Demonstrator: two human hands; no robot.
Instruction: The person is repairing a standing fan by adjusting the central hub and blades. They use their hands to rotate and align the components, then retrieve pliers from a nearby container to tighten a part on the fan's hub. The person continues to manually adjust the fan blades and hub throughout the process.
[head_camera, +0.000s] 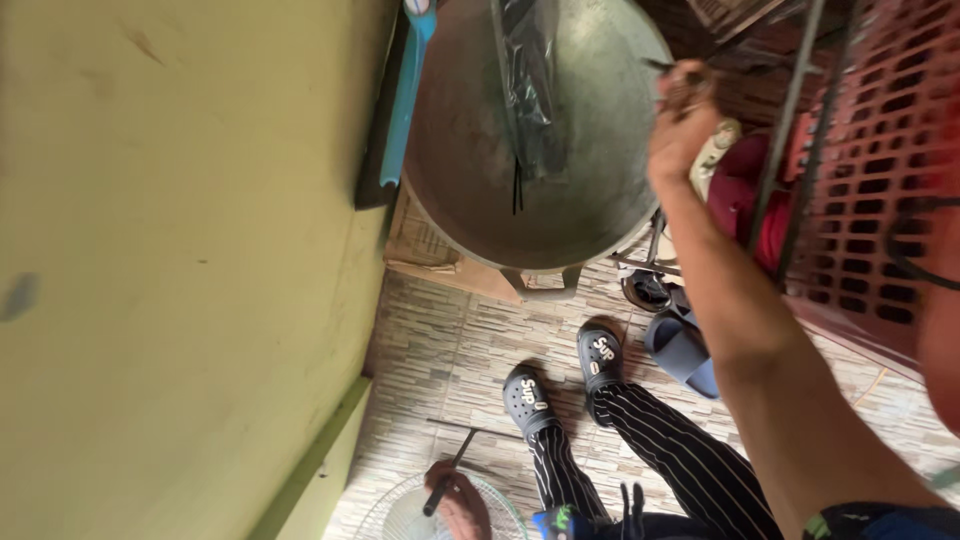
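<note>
While the view is tipped over, a yellow-green wall (180, 250) fills the left, then a big round metal pan (530, 140) with a black plastic bag (530, 80) on it, and a red crate (880, 170). Right hand (682, 125) sits by the pan rim, fingers clamped on thin dark sticks (672, 72). Left hand (455, 500), low, grips a dark rod (450, 472) over a wire fan guard (400, 515).

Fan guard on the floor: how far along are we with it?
Done: the white wire fan guard lies flat on the tiled floor, apparently off its fan. In hand: the left hand holds a dark rod over it, and the right hand is raised beside the red crate, pinching a small dark piece. What is left can't be told.
</note>
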